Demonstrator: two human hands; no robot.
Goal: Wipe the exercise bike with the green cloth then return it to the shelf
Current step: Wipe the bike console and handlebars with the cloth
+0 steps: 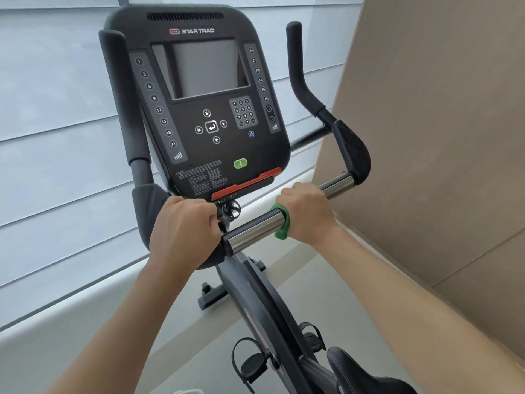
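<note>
The exercise bike's black console fills the upper middle of the head view, above a silver handlebar that slants up to the right. My right hand grips that bar with the green cloth wrapped around it under my palm; only a green edge shows at the left side of the hand. My left hand grips the padded black left grip just below the console. The shelf is out of sight.
The bike's frame, pedals with straps and black saddle lie below my arms. A window with pale blinds stands behind the bike. A beige wall rises close on the right.
</note>
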